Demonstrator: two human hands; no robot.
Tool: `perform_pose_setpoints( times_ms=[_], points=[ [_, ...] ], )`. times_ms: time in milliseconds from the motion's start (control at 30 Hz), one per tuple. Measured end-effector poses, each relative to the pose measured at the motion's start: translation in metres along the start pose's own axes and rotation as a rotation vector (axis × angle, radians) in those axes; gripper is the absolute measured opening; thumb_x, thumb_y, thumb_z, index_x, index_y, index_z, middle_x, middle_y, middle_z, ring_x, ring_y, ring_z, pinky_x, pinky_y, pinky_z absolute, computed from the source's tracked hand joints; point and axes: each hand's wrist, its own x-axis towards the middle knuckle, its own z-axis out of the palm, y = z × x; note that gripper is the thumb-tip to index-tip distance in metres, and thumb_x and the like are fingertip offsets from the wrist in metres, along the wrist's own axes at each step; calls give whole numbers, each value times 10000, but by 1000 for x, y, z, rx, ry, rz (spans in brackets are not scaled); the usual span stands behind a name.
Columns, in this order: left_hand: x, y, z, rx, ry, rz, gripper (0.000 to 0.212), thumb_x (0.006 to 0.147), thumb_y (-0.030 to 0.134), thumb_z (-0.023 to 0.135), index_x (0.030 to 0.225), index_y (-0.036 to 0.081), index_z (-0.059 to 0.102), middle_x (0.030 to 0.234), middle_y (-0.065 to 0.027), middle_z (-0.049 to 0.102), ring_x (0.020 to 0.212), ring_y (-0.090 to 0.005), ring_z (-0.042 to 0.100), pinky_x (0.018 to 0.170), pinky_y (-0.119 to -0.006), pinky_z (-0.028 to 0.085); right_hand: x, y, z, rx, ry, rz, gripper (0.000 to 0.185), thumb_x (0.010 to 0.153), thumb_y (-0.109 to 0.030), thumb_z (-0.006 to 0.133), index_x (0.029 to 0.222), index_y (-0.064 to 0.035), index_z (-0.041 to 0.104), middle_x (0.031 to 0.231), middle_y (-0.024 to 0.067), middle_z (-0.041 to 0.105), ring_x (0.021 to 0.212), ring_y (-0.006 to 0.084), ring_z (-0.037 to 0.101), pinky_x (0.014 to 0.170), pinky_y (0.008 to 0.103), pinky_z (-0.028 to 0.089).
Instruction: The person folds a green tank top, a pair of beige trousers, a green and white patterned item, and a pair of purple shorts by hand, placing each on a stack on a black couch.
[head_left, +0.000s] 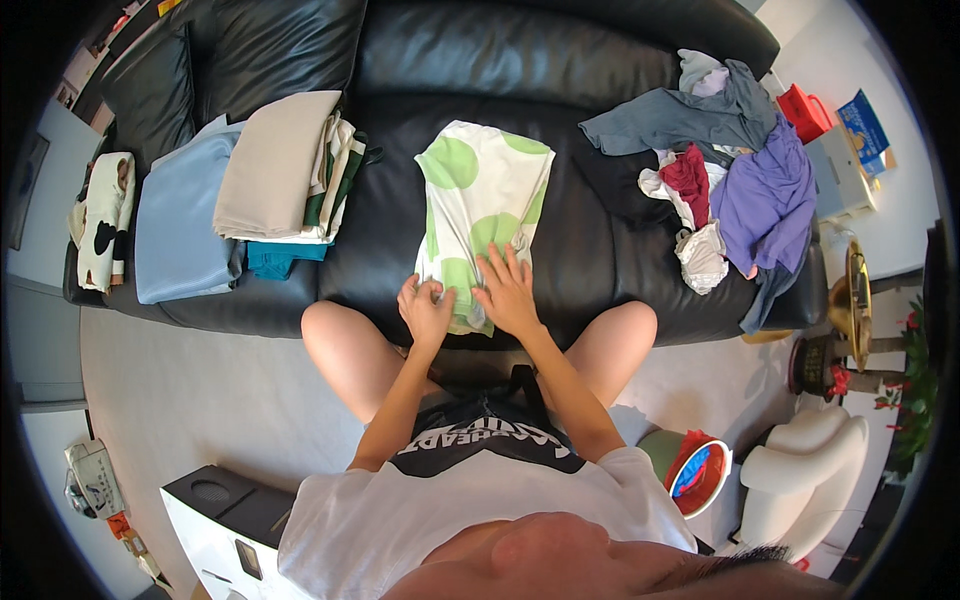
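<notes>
A white garment with large green dots (487, 180) lies folded lengthwise on the black leather sofa seat before me. My right hand (508, 294) rests flat on its lower part, fingers spread. At the lower left edge of the cloth is my left hand (426, 309), its fingers curled and thumb bent inward; whether cloth is pinched between them is unclear. The garment's near end is bunched between my hands, close to the sofa's front edge.
Left on the black sofa (517, 60) are folded beige fabric (277, 165), blue fabric (184, 217) and a black-and-white patterned piece (105, 221). A loose heap with a purple garment (765, 195) and grey garment (675, 112) lies right. Behind stand a lined bin (664, 457) and white chair (795, 480).
</notes>
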Motion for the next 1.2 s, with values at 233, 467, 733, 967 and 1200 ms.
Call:
perform_pose_setpoints(
  times_ms=[233,467,733,967,1200],
  points=[
    [-2,-60,-7,-226,-79,-258,285,845,244,760,926,-13,666,1108,-226,604,1097,-372,549,961,-434,438,-35,40,8,7,40,284,531,949,-334,583,1412,-93,486,1559,160,359,1451,351,306,1128,591,255],
    [-26,-19,-7,-172,68,-413,589,804,262,805,1246,-16,533,1257,-250,502,1182,-392,466,974,-427,425,-27,34,11,433,372,462,416,848,-96,682,1239,-7,573,1189,186,556,1119,374,553,938,417,465],
    [2,76,20,-211,-124,297,311,774,130,772,1053,36,670,1031,-172,649,986,-378,597,885,-432,481,-3,32,16,543,333,613,361,821,-15,682,1173,-14,606,1061,149,607,813,247,634,765,357,510],
    [21,47,45,-636,-287,-167,146,939,138,640,866,14,665,710,-56,645,599,-149,551,630,-307,472,-14,46,19,622,483,547,353,841,-63,723,1173,-15,616,1063,90,619,782,146,608,690,292,506],
    [37,44,23,-538,-155,-169,125,998,142,553,1044,28,575,720,-92,634,614,-186,576,583,-331,440,-8,35,24,614,467,618,368,831,-91,744,1168,-6,622,1048,91,640,782,157,615,690,301,505]
  ],
)
